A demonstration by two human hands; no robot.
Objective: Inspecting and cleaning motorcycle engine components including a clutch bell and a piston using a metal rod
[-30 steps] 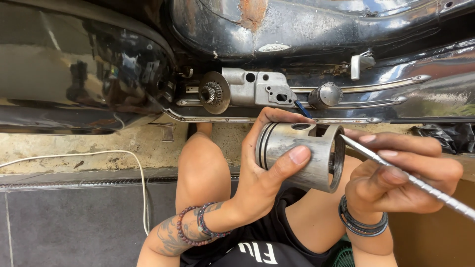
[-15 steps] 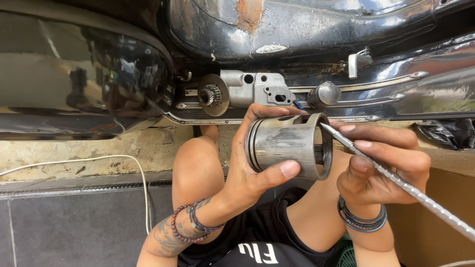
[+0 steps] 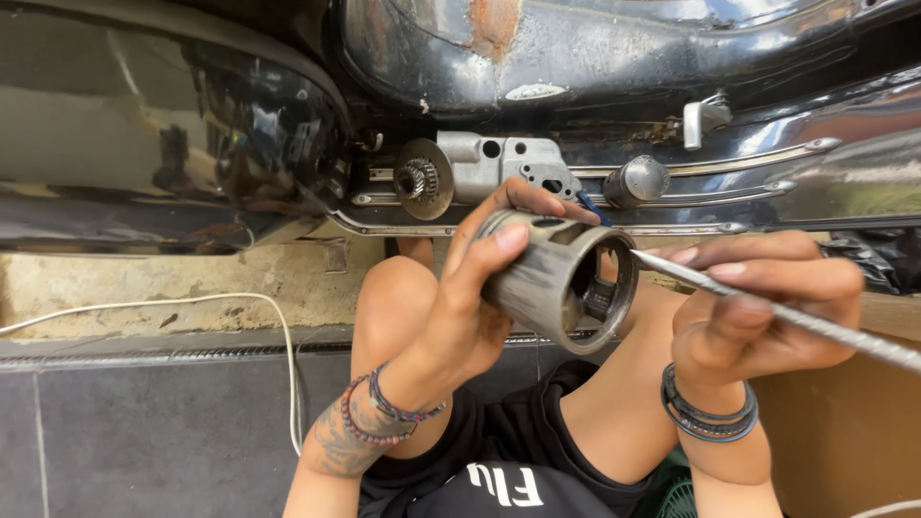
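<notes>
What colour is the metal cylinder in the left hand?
Dull grey, with dark grime, seen in the head view: the metal cylinder.

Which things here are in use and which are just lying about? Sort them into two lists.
In use:
- left hand, gripping the metal cylinder
- right hand, holding the thin rod with its tip at the cylinder's open rim

Lying about:
- white cable on the ground
- black vehicle body behind
- grey bracket with gear on the vehicle

Roadside repair spot, black scooter body [image 3: 240, 125], pavement [image 3: 144, 422]
</notes>
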